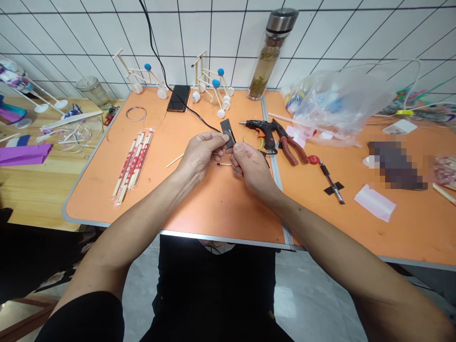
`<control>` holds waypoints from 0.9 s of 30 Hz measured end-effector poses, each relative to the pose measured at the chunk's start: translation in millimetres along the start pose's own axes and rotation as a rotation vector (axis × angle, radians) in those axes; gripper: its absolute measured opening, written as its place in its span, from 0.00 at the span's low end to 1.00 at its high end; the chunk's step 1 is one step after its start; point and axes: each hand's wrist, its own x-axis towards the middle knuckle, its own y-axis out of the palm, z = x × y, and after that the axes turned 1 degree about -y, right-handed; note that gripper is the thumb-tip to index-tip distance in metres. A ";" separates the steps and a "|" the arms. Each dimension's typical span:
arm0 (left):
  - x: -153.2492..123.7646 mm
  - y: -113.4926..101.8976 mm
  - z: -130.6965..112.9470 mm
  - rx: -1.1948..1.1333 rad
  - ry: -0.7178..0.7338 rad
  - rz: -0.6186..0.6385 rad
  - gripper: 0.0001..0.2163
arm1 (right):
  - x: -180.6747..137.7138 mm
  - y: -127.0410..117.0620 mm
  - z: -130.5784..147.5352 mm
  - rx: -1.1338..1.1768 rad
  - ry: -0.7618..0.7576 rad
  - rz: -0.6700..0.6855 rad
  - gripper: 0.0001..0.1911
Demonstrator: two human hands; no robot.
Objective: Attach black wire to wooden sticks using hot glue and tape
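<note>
Strip (226,127), dark, above the tabletop (217,209), between front and back edges: your left hand (201,154) has its fingers clamped on it; your right hand (251,165) pinches a slender piece (231,135) over it. You're apparently rubbing or fitting these 2; next calls for steady pressure.

On the head feed I saw the left hand (203,152) pinch a small dark strip (225,127) while the right hand (249,164) closed thumb and fingers on a thin sliver (231,135) against it. Just beyond them I made out a black glue gun (262,129) beside red-handled pliers (291,146); farther right a pen (332,179) lay across a black piece (328,190). Left of the hands I had plastic-sleeved chopsticks (133,166), and behind, a smartphone (178,98) between wheeled stick models (215,83) with blue balls.
</note>
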 end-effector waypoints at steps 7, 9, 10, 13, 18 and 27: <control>-0.3 1.2 -0.3 0.013 -0.005 0.001 0.13 | -0.4 0.6 2.6 -0.010 0.013 -0.001 0.34; -0.5 1.5 -0.3 0.014 -0.007 0.000 0.13 | -0.4 0.8 2.7 -0.015 0.008 -0.006 0.35; -0.6 1.5 -0.3 0.013 -0.007 0.001 0.13 | -0.3 0.9 2.5 -0.012 0.004 -0.008 0.34; -0.7 1.6 -0.3 0.006 -0.005 0.006 0.11 | 0.0 0.7 1.1 0.003 -0.004 -0.012 0.33; -1.1 2.1 -0.8 0.017 -0.013 -0.001 0.11 | 0.2 0.4 0.8 -0.002 0.006 -0.011 0.33; -2.7 3.0 0.5 0.032 -0.003 0.003 0.11 | 0.4 2.0 0.3 -0.005 -0.013 -0.020 0.35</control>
